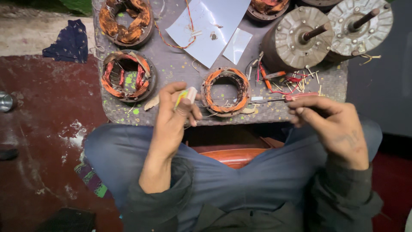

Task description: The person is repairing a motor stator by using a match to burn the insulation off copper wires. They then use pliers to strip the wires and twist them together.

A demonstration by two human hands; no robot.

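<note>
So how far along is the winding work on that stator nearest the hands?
The stator near the hands already carries its orange copper coils. In hand: the left hand pinches a small white-yellow sleeve piece, and the right hand holds a thin tool. Loose lead wires lie unconnected beside it.

A small motor-repair workshop, seen from above. A low grey work mat [180, 64] carries several wound motor cores [226, 91] with bare orange copper coils, two round metal motor bodies [296, 38] with shafts standing up, white sheets of insulating paper [210, 25], loose red and orange wires [180, 43] and cut scraps of sleeving [300, 79]. The worker sits cross-legged at floor level beside a worn, stained red floor [47, 129], with a dark cloth [68, 43] lying at the mat's edge.
</note>
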